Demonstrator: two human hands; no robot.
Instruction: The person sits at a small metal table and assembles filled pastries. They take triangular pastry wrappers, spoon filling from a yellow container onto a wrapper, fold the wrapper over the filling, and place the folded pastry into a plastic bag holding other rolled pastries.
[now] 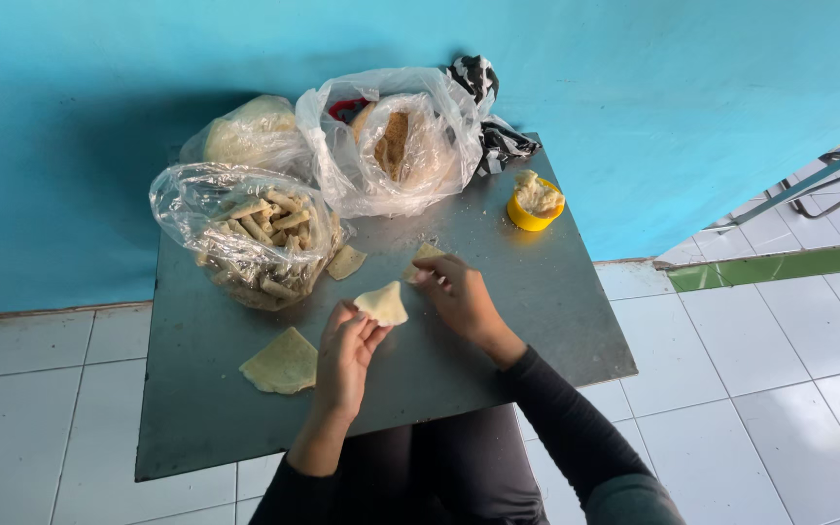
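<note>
My left hand (344, 352) pinches a pale triangular piece of dough wrapper (382, 303) just above the grey metal table (498, 321). My right hand (461, 297) rests its fingertips on another small wrapper piece (424, 256) lying flat on the table. A stack of triangular wrappers (282, 363) lies to the left of my left hand. One more small wrapper (346, 262) sits beside the bag of rolls.
A clear plastic bag of finished rolled pastries (250, 238) stands at the table's left. Behind it are a bag with a pale lump (250, 133) and an open bag of filling (396, 146). A yellow cup of paste (534, 202) is at right. Turquoise wall behind; white tiled floor around.
</note>
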